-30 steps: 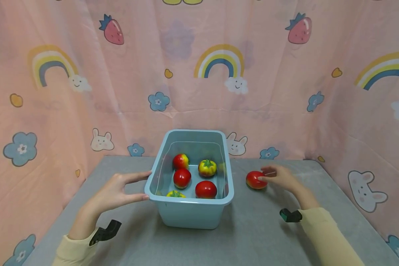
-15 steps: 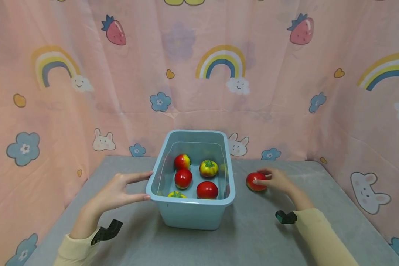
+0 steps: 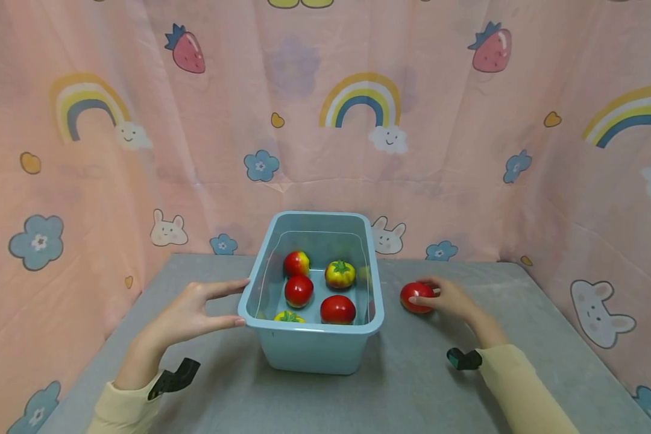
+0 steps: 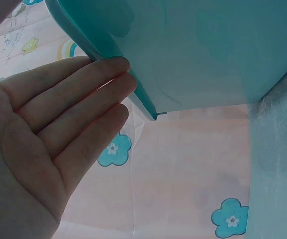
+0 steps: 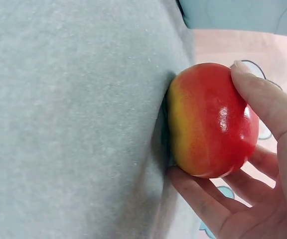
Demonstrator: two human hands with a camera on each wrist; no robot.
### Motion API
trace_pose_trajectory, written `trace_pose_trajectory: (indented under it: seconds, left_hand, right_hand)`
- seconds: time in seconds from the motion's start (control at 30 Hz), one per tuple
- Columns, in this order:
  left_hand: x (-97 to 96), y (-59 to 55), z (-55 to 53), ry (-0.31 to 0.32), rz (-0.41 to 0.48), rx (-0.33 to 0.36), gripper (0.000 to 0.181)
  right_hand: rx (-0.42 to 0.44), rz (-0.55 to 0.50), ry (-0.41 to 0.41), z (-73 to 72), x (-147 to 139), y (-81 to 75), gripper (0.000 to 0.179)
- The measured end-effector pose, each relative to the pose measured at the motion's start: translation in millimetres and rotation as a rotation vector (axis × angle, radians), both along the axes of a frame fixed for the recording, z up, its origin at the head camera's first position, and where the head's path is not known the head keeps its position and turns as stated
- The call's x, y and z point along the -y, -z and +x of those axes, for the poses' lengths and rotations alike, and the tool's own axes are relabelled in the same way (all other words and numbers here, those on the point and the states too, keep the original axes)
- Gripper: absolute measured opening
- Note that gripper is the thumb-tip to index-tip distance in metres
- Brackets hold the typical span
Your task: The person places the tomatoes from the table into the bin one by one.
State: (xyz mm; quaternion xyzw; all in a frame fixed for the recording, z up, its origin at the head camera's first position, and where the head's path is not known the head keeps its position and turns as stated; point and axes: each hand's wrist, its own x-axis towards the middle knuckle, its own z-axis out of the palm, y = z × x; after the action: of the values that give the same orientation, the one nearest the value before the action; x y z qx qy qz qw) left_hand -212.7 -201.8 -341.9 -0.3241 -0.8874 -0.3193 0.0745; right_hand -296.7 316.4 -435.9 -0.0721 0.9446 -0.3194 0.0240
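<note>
A light blue plastic bin (image 3: pixel 313 349) stands on the table and holds several red and yellow toy tomatoes, among them a yellow-green-topped tomato (image 3: pixel 340 275) and a red tomato (image 3: pixel 337 310). At the bin's left rim, my left hand (image 3: pixel 187 310) rests its fingertips with fingers extended; in the left wrist view its straight fingers (image 4: pixel 83 99) touch the rim. Right of the bin, my right hand (image 3: pixel 452 298) grips a red tomato (image 5: pixel 211 119) with yellow lower side. The thumb lies on one side, curled fingers on the other. This tomato sits on the table.
The grey cloth-covered table (image 3: pixel 412 380) extends around the bin. A pink patterned curtain (image 3: pixel 217 150) hangs behind it and along both sides. The bin's wall stands between the right hand's tomato and the fruit inside.
My right hand has moved slightly left and closed round the tomato, which has shifted a little. The left hand and bin hold their places, apart from a small camera shift.
</note>
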Motion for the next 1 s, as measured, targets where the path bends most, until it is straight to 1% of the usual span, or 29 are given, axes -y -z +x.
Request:
trace_pose_trajectory:
  seconds: [0.4, 0.6, 0.77, 1.0]
  left_hand:
    - [0.9, 2.4, -0.3, -0.010, 0.009, 0.015, 0.061]
    - [0.8, 5.2, -1.3, -0.003, 0.020, 0.020, 0.061]
    - [0.2, 5.3, -0.5, -0.002, 0.022, 0.022, 0.061]
    - [-0.2, 1.9, -0.1, 0.005, 0.030, 0.021, 0.061]
  right_hand:
    - [-0.024, -0.030, 0.032, 3.7, 1, 6.6, 0.073]
    - [-0.051, -0.046, 0.021, 6.7, -2, 9.3, 0.070]
    - [-0.051, -0.062, 0.015, 10.4, -4, 8.3, 0.069]
    - [-0.065, -0.077, 0.013, 11.4, -7, 4.6, 0.069]
